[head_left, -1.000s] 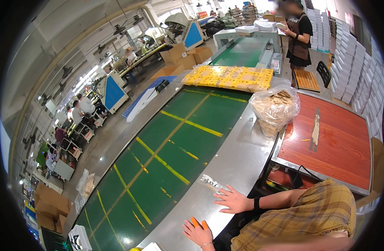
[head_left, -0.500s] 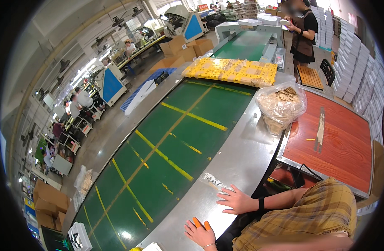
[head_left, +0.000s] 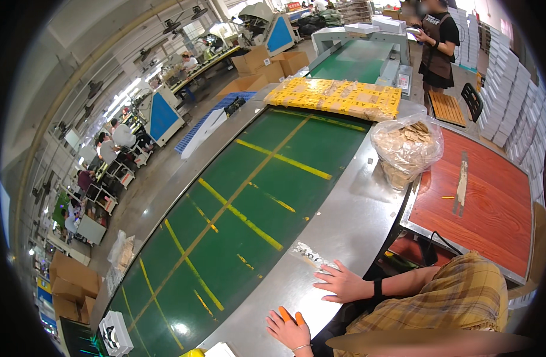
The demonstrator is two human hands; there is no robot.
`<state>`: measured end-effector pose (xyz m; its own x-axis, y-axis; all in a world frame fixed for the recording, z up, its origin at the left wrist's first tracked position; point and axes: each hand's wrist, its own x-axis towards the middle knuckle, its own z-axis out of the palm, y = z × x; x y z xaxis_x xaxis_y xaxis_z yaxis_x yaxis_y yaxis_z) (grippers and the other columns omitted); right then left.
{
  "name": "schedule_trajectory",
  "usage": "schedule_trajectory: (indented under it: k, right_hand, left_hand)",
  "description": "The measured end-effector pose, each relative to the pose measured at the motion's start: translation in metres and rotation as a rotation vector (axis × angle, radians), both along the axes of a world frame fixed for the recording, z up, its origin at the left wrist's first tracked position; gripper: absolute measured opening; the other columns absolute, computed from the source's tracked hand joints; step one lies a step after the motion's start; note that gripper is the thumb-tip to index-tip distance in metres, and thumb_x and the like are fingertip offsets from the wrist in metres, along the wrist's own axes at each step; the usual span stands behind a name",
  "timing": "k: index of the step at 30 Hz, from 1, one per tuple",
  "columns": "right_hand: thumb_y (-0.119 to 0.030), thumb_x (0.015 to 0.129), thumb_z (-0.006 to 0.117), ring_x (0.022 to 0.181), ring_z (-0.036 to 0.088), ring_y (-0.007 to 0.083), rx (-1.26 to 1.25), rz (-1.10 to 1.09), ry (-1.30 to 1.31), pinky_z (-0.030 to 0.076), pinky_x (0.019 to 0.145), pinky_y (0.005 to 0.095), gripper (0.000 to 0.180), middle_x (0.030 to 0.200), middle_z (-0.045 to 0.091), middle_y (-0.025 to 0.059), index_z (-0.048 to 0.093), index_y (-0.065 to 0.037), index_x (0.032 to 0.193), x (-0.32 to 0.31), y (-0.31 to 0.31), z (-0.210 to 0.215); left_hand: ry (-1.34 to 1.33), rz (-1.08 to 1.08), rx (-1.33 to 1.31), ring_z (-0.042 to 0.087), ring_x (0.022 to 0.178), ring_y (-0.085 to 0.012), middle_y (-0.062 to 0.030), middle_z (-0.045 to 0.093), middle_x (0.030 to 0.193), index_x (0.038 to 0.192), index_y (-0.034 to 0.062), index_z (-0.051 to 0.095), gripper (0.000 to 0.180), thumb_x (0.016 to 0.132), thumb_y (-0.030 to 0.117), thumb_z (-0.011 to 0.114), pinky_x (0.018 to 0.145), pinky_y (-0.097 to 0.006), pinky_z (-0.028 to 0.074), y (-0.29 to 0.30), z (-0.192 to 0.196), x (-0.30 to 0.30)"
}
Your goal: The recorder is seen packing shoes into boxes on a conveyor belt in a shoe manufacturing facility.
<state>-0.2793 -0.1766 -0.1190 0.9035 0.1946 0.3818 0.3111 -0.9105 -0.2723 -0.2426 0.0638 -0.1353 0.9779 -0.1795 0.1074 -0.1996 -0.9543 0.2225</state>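
Note:
My left hand (head_left: 289, 329) lies palm down on the metal edge (head_left: 249, 324) of a conveyor, fingers spread and holding nothing. Orange covers sit on its thumb and one finger. Farther up the same edge rests my right hand (head_left: 344, 283), also flat with fingers apart, a black band on its wrist. Its fingertips are close to a torn whitish tape patch (head_left: 312, 254). Beyond both hands stretches the green belt (head_left: 237, 223), marked with yellow lines. A white box with a black pattern (head_left: 116, 333) stands at the belt's lower left; another white item (head_left: 220, 350) shows partly near my left hand.
A clear bag of tan pieces (head_left: 406, 152) stands on the far right of the metal edge, beside a red wood-grain table (head_left: 481, 208). Yellow-taped cardboard (head_left: 335, 98) crosses the belt's far end. Another person (head_left: 438, 50) stands beyond, near stacked white boxes (head_left: 508, 89).
The whole view has shifted slightly, with most things appearing a little farther right. Both hands keep their flat, spread pose on the metal edge.

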Motion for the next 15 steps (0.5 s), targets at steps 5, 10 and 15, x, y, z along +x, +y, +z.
schedule_trajectory:
  k: [5, 10, 15]
  right_hand:
    - [-0.046, 0.090, 0.061, 0.130, 0.045, 0.0317, -0.018, -0.006, 0.015, 0.033, 0.104, 0.0578, 0.045, 0.136, 0.054, 0.0108, 0.064, -0.014, 0.121, 0.0013, 0.0017, -0.0016]
    - [-0.047, 0.090, 0.060, 0.131, 0.044, 0.0312, -0.026, -0.006, 0.039, 0.032, 0.104, 0.0583, 0.045, 0.136, 0.053, 0.0107, 0.063, -0.015, 0.122, 0.0029, 0.0045, -0.0017]
    - [-0.047, 0.090, 0.060, 0.131, 0.043, 0.0309, -0.029, -0.004, 0.038, 0.031, 0.105, 0.0585, 0.046, 0.137, 0.053, 0.0102, 0.062, -0.015, 0.124, 0.0020, 0.0068, -0.0042]
  left_hand:
    - [0.001, -0.006, -0.012, 0.029, 0.140, -0.0412, -0.0217, 0.038, 0.150, 0.136, 0.0064, 0.054, 0.056, 0.089, 0.035, 0.059, 0.117, -0.054, 0.016, 0.0023, -0.0019, 0.0007]
    - [-0.011, -0.008, -0.021, 0.029, 0.139, -0.0435, -0.0222, 0.037, 0.150, 0.135, 0.0064, 0.055, 0.056, 0.088, 0.036, 0.061, 0.116, -0.056, 0.016, 0.0068, -0.0081, 0.0030]
    - [-0.017, -0.013, -0.018, 0.029, 0.140, -0.0436, -0.0220, 0.037, 0.150, 0.135, 0.0063, 0.054, 0.057, 0.087, 0.036, 0.062, 0.116, -0.056, 0.016, 0.0084, -0.0082, 0.0027]
